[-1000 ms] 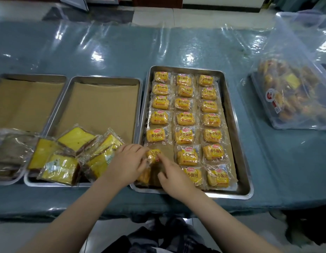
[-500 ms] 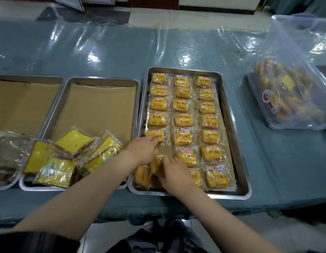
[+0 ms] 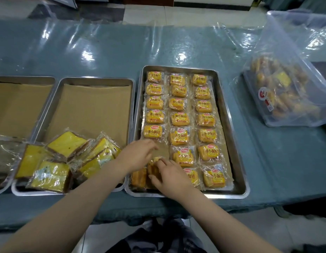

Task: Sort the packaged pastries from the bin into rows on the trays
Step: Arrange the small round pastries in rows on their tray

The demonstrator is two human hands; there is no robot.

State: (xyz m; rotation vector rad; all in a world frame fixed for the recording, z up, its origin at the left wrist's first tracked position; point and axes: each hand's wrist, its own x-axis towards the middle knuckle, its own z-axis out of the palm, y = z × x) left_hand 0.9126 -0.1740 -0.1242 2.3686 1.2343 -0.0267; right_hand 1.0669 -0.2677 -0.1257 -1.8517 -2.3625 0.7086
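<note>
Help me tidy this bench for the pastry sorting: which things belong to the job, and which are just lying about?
Part of the job:
- right tray with rows of small bread packs
- clear bin of unsorted pastries
- loose packs under both hands
- middle tray, with sliced cake packs
- left tray

Lying about:
- plastic sheet covering the table

Leftmost tray (image 3: 5,187) cropped, bin (image 3: 293,123) contents blurred
</note>
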